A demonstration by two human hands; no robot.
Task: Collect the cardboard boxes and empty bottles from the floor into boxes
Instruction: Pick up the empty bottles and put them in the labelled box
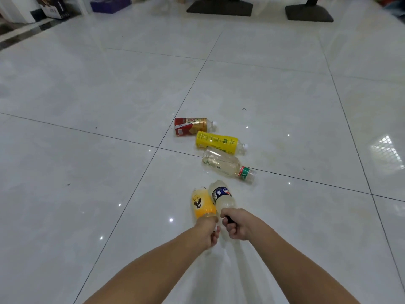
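left hand (207,232) grips orange bottle (202,202) | right hand (235,223) grips blue-label bottle (222,195) | ahead on floor (87,150), just beyond: clear bottle (225,165), yellow bottle (219,142), red bottle (192,126)

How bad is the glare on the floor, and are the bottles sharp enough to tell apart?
Head view: the glossy floor shows pinpoint highlights and a window reflection at right, none on the bottles. Red bottle, yellow bottle, clear bottle, the orange bottle in the left hand and blue-labelled bottle in the right hand read sharp; grout lines bow; top edge blurs.
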